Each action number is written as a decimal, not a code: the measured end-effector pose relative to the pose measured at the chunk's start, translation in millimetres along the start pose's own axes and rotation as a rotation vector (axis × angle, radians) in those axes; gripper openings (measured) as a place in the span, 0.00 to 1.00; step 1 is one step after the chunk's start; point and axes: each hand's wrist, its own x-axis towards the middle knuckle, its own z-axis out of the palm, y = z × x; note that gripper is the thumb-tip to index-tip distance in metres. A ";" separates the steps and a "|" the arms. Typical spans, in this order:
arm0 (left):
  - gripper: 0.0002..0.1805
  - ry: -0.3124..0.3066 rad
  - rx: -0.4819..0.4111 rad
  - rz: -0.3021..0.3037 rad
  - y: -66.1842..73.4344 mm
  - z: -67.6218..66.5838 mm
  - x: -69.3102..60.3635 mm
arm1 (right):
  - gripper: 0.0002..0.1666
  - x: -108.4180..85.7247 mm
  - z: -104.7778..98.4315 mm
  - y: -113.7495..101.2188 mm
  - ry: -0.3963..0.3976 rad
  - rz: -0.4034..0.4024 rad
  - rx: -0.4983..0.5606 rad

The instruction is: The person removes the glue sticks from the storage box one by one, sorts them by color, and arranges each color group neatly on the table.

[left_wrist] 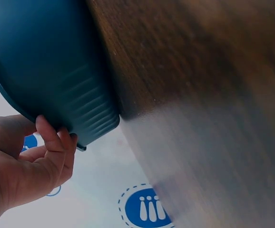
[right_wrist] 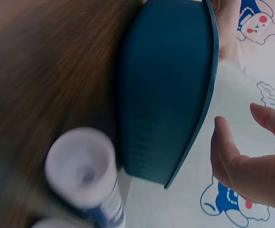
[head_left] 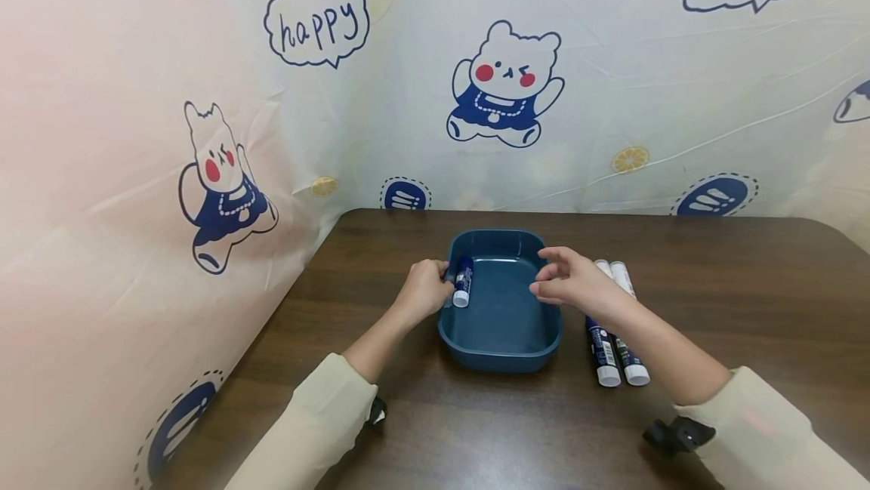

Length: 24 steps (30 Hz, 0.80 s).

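Note:
A dark blue plastic basin (head_left: 499, 331) sits on the table. My left hand (head_left: 424, 288) holds its left rim; in the left wrist view, the fingers (left_wrist: 56, 149) bend against the outside of the wall. Inside, along the left wall, lies a blue tube with a white end (head_left: 464, 282), shaped like a glue stick. My right hand (head_left: 574, 282) hovers by the right rim. Its thumb and fingers are apart, loosely bent, with nothing between them. Right of the basin lie several similar tubes (head_left: 601, 350), partly hidden by my right forearm.
The brown wooden table (head_left: 381, 429) reaches back to a printed cloth (head_left: 408, 97) hung behind it and along the left. One tube's white end (right_wrist: 80, 166) looms close in the right wrist view, beside the basin's outer wall.

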 end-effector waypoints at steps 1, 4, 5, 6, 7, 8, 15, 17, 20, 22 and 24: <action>0.24 0.001 -0.002 0.001 -0.2 0.1 -0.2 | 0.42 2.9 2.9 -0.7 -0.004 -0.001 0.007; 0.24 0.001 -0.003 0.009 -0.6 0.0 -0.6 | 0.42 11.2 11.3 -2.4 -0.010 0.000 0.038; 0.24 0.001 -0.005 0.012 -0.7 0.0 -0.6 | 0.42 13.6 13.9 -2.9 -0.012 0.001 0.045; 0.24 0.001 -0.008 0.014 -0.7 -0.1 -0.7 | 0.42 15.9 16.2 -3.4 -0.014 0.002 0.045; 0.24 0.000 -0.010 0.016 -0.7 -0.2 -0.7 | 0.42 18.2 18.3 -3.7 -0.014 0.006 0.046; 0.24 0.000 -0.009 0.018 -0.7 -0.3 -0.6 | 0.42 20.5 20.1 -4.0 -0.015 0.011 0.046; 0.24 0.001 -0.003 0.011 0.0 -0.7 -0.2 | 0.40 33.6 28.0 -4.7 -0.044 0.060 0.104; 0.24 0.001 -0.003 0.004 0.3 -0.5 0.0 | 0.39 36.3 29.7 -4.8 -0.050 0.075 0.132; 0.24 0.003 0.006 0.001 0.6 -0.2 0.3 | 0.38 40.1 32.6 -5.0 -0.057 0.091 0.167; 0.23 0.006 0.012 0.005 0.9 -0.1 0.3 | 0.38 42.8 34.3 -4.8 -0.062 0.101 0.185; 0.23 0.007 0.015 0.007 1.0 0.1 0.2 | 0.38 45.5 35.8 -4.2 -0.074 0.103 0.196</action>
